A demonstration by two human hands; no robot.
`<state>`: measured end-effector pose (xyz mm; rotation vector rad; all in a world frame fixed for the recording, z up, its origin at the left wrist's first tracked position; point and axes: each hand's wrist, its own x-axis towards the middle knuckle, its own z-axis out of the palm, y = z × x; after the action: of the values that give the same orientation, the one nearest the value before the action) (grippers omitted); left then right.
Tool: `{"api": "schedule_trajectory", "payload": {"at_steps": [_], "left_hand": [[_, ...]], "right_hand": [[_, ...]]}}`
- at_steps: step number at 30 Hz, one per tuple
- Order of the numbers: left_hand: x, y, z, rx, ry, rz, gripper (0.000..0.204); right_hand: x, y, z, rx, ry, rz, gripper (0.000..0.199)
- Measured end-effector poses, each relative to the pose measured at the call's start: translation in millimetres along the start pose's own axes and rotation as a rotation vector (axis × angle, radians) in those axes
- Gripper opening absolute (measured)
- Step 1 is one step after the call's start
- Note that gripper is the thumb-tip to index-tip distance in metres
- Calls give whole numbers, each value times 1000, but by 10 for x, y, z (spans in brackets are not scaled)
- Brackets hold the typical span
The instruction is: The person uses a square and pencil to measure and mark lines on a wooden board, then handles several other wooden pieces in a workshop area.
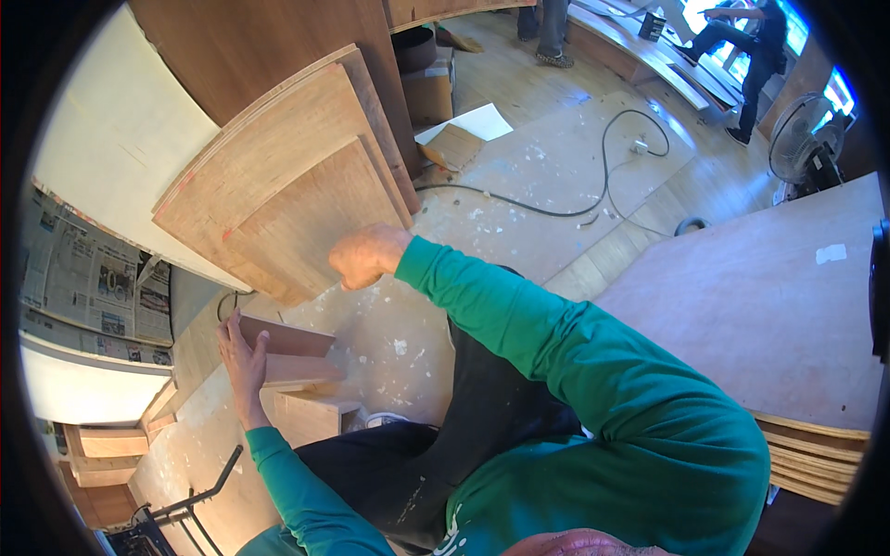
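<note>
My left hand (243,366) is at the end of a reddish-brown wooden board (287,335), with the board's edge between its fingers and thumb. Below that board are a lighter wooden piece (301,370) and a small wooden box (306,415), close to my knee. Raised in front of me, my right hand (366,257) is closed in a fist. Anything inside it is hidden. Behind the fist, several flat plywood panels (297,139) lean in a stack; I cannot tell whether the hand touches them.
A black cable (519,200) curls over the paint-spotted floor covering (547,157). On the right are a large pale board (751,287) and a standing fan (802,144). Another person (756,56) is at the far right; someone's legs (553,32) show at the back. Newspaper (102,273) covers a left-hand surface.
</note>
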<state>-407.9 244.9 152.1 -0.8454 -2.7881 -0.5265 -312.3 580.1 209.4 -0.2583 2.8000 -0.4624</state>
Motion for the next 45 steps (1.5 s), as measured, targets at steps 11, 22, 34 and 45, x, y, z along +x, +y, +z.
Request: {"api": "schedule_trajectory", "payload": {"at_steps": [11, 22, 34, 45], "left_hand": [[-7, -7, 20, -7, 16, 0, 68], [2, -16, 26, -1, 21, 5, 68], [-1, -25, 19, 1, 5, -6, 68], [-11, -102, 50, 5, 37, 51, 67]], "right_hand": [[-18, -9, -8, -9, -11, 1, 34], [-34, -25, -36, 1, -33, 4, 34], [-36, -53, -34, 10, -29, -4, 35], [-26, -77, -28, -1, -36, -1, 36]]}}
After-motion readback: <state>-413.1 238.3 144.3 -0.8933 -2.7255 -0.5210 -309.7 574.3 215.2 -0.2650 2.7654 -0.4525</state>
